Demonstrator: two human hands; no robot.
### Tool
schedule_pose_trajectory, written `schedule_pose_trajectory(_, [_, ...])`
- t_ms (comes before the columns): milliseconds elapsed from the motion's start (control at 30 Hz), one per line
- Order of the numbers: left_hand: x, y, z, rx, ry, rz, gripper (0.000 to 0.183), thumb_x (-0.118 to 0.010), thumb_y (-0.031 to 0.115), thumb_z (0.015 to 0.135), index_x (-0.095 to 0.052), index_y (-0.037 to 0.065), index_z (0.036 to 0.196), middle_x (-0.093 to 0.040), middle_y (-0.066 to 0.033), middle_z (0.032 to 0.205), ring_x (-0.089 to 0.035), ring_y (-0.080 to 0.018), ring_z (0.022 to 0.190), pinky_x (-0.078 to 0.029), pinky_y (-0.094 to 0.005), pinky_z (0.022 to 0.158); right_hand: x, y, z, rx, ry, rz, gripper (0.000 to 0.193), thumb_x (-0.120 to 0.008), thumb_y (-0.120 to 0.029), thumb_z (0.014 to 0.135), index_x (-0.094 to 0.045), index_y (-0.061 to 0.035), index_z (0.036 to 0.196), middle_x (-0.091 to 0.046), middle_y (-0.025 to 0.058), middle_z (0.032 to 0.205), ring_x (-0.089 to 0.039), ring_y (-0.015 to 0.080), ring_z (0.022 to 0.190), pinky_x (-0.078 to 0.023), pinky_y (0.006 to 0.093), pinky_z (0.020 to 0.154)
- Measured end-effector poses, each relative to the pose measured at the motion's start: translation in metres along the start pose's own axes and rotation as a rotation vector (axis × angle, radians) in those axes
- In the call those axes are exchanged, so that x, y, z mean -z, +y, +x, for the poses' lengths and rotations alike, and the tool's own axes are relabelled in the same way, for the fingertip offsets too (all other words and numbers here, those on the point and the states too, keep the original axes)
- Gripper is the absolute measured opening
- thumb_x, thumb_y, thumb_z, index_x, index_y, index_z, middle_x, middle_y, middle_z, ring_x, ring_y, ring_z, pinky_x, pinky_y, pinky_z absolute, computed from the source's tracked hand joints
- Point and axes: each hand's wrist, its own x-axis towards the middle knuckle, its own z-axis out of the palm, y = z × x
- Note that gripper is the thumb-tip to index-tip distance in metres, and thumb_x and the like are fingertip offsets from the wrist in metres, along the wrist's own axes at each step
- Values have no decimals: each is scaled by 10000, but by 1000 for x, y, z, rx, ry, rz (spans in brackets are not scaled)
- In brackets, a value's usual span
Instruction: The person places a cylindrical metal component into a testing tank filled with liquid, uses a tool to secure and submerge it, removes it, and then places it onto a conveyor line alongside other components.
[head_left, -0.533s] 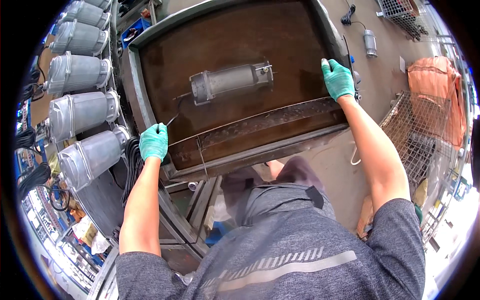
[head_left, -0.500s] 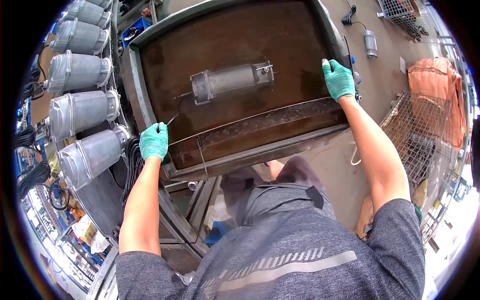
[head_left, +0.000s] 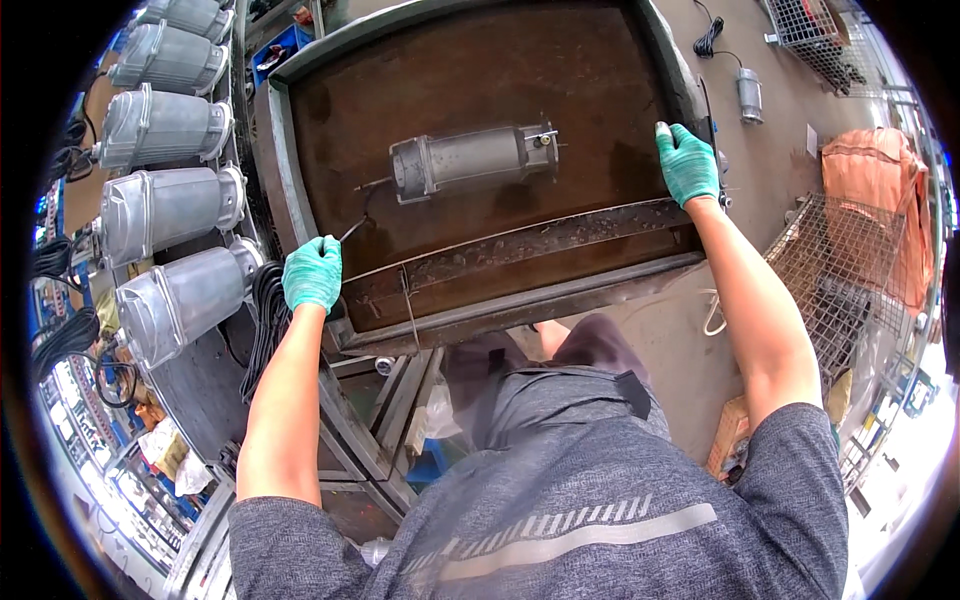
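A grey metal cylindrical pump lies on its side in brown liquid inside a wide metal tank. Its black cable leads to the tank's left wall. There my left hand, in a green glove, is closed with the cable between thumb and fingers. At the opposite side my right hand, gloved too, grips the tank's right rim, thumb inward over the liquid; its fingertips are hidden. A dark metal strip crosses the tank on the near side.
Several similar pumps stand in a row on the left, with coiled black cables beside them. A wire basket and an orange sack are at the right. One small pump lies on the floor beyond the tank.
The view has shifted slightly, so most things sit a little to the right. Both hands keep their places at the tank's sides, and the pump still lies in the liquid.
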Motion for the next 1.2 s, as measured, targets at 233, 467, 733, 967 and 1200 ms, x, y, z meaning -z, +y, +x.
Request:
schedule_pose_trajectory(233, [1,-1,-1,6,0,17,379,-584,409,1006,-760,75,971,-707,-233,969,-688,-447,902,-538,-506,766,0,-3,0,2,2,2,435,-511,-486,1051,-682,-97,958,-701,261,949,-657,498,913,-524,574,792])
schedule_pose_trajectory(467, [1,-1,-1,2,-3,20,382,-583,408,1008,-757,71,960,-706,-234,967,-687,-447,901,-538,-509,769,-3,1,0,16,14,10,435,-509,-487,1053,-681,-97,962,-700,259,960,-651,500,925,-524,572,796])
schedule_pose_trajectory(733, [-2,-5,1,-8,3,2,385,-562,420,1007,-736,91,911,-716,-209,928,-681,-444,867,-530,-526,760,0,-2,0,-6,-5,-27,450,-506,-487,1056,-692,-84,978,-704,266,970,-665,490,934,-533,566,812])
schedule_pose_trajectory(967, [0,-1,-1,-3,6,12,398,-561,424,1008,-724,81,889,-715,-212,923,-679,-447,868,-528,-528,758,2,-3,-1,2,0,-11,459,-508,-492,1054,-688,-76,990,-695,279,974,-655,500,938,-525,575,813])
schedule_pose_trajectory(1200, [0,-3,0,17,-4,4,407,-560,431,1005,-728,79,890,-714,-217,916,-677,-451,870,-530,-528,762,2,-4,-1,-12,-19,13,450,-515,-486,1051,-688,-74,998,-686,287,998,-636,514,958,-514,577,829])
